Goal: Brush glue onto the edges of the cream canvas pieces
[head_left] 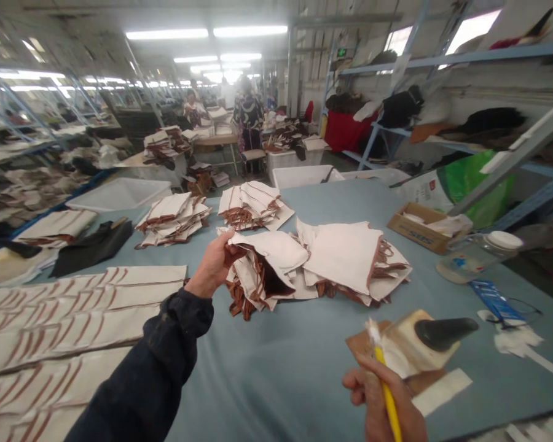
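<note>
In the head view, the left hand's point(215, 261) fingers pinch a cream cloth piece point(276, 248) near the desk's point(267, 374) middle, with bare room toward the near edge. The right hand's point(373, 393) fingers hold a yellow brush point(388, 396) by a cream tub point(403, 344), nearer the right edge.

The pale piece point(281, 247) I hold looks like matt cloth — my brush handle point(389, 405) smooth and glossy — the surface point(258, 368) smooth, the box point(417, 233) matt cardboard.
</note>
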Demonstrator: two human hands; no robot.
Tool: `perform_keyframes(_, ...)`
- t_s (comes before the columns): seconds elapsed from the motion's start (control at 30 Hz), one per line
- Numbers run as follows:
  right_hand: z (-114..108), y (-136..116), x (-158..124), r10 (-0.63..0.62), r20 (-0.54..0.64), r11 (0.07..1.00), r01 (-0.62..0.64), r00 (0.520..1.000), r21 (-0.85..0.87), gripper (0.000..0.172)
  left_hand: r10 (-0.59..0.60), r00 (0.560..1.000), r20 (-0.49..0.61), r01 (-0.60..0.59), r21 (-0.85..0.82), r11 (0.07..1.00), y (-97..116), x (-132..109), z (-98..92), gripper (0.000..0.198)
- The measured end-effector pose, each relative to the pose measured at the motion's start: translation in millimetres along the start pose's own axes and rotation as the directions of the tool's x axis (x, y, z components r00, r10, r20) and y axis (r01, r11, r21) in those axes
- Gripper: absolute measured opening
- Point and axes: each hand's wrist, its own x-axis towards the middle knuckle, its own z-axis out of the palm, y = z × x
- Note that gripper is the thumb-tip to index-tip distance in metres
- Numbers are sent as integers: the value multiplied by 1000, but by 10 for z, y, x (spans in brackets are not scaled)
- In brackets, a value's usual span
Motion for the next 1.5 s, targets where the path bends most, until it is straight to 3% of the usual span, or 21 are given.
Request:
perform_keyframes(0.07,78,-39,130,-191,78,977,197,978,-82,41,-10,1000,30,12,-65,998,125,-289,-3,22)
perform_keyframes(0.17,249,-169,276,-481,171,851,505,860,-142,25,-62,995,72,70,-121,990,219,-705,30,21)
perform_keyframes(0.27,456,-310,315,-563,219,771,602,797,-207,28,-151,985,88,163,-154,975,238,-1076,56,19)
perform_keyframes(0.43,602,-312,260,-520,338,739,612,784,-282,30,-242,967,79,251,-145,957,212,-1564,-44,22)
perform_keyframes(0.5,557,-287,224,-469,419,770,592,778,-237,30,-241,968,74,249,-130,960,193,-1681,-142,24)
perform_keyframes(0.6,436,-344,196,-317,507,866,462,801,-189,32,-202,979,39,205,-81,976,133,-1741,-346,40)
perform_keyframes(0.67,356,-438,208,-242,548,904,391,801,-172,34,-125,991,-41,123,-50,991,60,-1740,-504,51)
perform_keyframes(0.77,291,-558,243,-208,606,892,403,768,-204,34,118,985,-122,-107,94,990,-94,-1799,-714,52)
perform_keyframes(0.83,297,-564,246,-158,646,852,434,747,-294,31,250,968,-38,-235,222,946,-201,-1928,-803,49)
perform_keyframes(0.93,342,-467,196,-63,676,758,476,734,-445,23,261,946,190,-314,361,878,-339,-2224,-861,46)
perform_keyframes(1.03,362,-361,129,-23,672,705,488,740,-514,18,173,868,466,-395,435,810,-522,-2518,-849,30)
perform_keyframes(1.1,353,-339,111,-16,668,699,486,744,-525,19,101,764,637,-475,449,757,-729,-2650,-800,21)
perform_keyframes(1.13,347,-345,113,-15,669,698,487,743,-525,20,78,707,703,-529,453,718,-855,-2687,-762,32)
perform_keyframes(1.2,341,-376,132,-13,673,697,489,740,-524,25,86,623,777,-658,462,595,-1111,-2705,-672,44)
perform_keyframes(1.3,351,-417,187,5,668,695,478,744,-537,28,102,555,825,-785,481,390,-1323,-2637,-568,15)
perform_keyframes(1.43,371,-383,279,57,628,662,442,776,-606,22,87,466,881,-858,426,288,-1088,-2503,-631,20)
perform_keyframes(1.5,384,-335,313,87,617,653,422,782,-628,20,51,459,887,-865,433,252,-884,-2435,-716,21)
